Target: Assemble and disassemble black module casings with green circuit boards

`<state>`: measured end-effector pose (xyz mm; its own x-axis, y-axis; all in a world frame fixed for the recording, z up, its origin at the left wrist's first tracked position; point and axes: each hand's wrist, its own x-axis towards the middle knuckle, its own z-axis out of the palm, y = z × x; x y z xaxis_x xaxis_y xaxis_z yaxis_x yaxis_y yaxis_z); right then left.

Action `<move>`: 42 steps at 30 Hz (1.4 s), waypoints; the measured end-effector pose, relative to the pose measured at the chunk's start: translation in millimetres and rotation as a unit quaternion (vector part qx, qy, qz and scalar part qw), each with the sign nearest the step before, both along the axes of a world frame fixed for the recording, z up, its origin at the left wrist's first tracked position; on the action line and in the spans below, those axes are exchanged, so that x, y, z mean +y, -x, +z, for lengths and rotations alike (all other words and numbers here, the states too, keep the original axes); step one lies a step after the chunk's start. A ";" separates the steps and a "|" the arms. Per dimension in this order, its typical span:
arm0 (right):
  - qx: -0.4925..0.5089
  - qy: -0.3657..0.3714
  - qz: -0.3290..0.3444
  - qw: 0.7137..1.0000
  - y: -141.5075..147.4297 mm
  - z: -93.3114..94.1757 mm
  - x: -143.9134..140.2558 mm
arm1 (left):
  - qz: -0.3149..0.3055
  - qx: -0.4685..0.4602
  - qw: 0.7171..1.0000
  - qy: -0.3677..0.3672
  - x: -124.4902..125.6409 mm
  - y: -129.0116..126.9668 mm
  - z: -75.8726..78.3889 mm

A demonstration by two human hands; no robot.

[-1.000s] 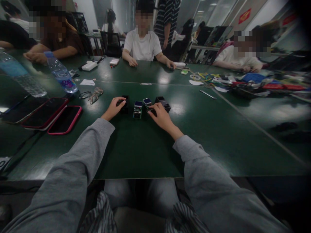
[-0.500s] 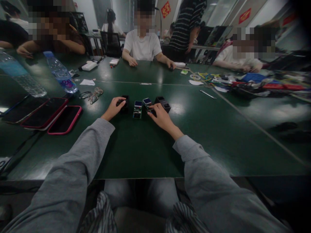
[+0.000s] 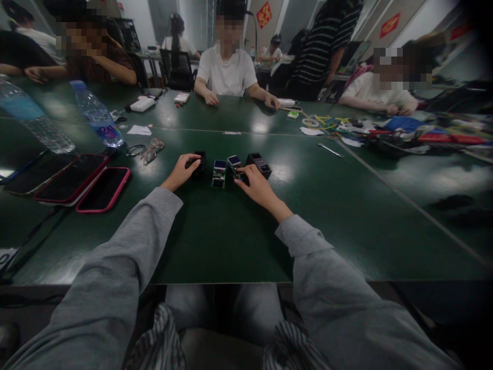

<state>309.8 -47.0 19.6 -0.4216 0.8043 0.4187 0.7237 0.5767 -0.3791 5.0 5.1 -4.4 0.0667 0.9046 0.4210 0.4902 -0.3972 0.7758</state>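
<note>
My left hand (image 3: 182,170) is closed around the near left side of a small black box (image 3: 201,163) on the green table. My right hand (image 3: 254,183) grips a small circuit board with a screen (image 3: 233,162) between thumb and fingers; its lower part is hidden by the fingers. A second circuit board with a screen (image 3: 219,173) lies flat between my hands, apart from both. Just behind my right hand stands another black box (image 3: 259,162) with openings in its top, partly covered by the hand.
To the left are phones (image 3: 103,190), water bottles (image 3: 96,115) and glasses (image 3: 153,150). A wrench-like metal tool (image 3: 330,150) lies to the right, near a heap of cables (image 3: 385,128). Across the table (image 3: 231,236) sits a person in a white shirt (image 3: 225,72).
Both my hands and the things they touch stay in nearly the same place. In the background, a standing person in a striped shirt has moved to the right.
</note>
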 end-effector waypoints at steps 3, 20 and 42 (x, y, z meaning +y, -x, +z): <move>-0.002 -0.007 0.008 1.000 -0.6 -1.2 1.4 | -0.004 0.004 1.000 -0.001 1.1 -0.3 -0.6; 0.001 0.025 0.002 1.000 -2.3 0.8 2.1 | -0.003 0.011 1.000 -0.002 0.1 -0.1 0.6; -0.004 0.016 0.004 1.000 -1.8 0.4 1.2 | -0.003 0.002 1.000 0.004 0.9 0.4 -1.8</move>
<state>311.6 -45.9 20.0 -0.4311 0.8142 0.3890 0.7230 0.5696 -0.3910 4.6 6.1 -6.2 0.0738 0.9073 0.4140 0.4914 -0.3943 0.7765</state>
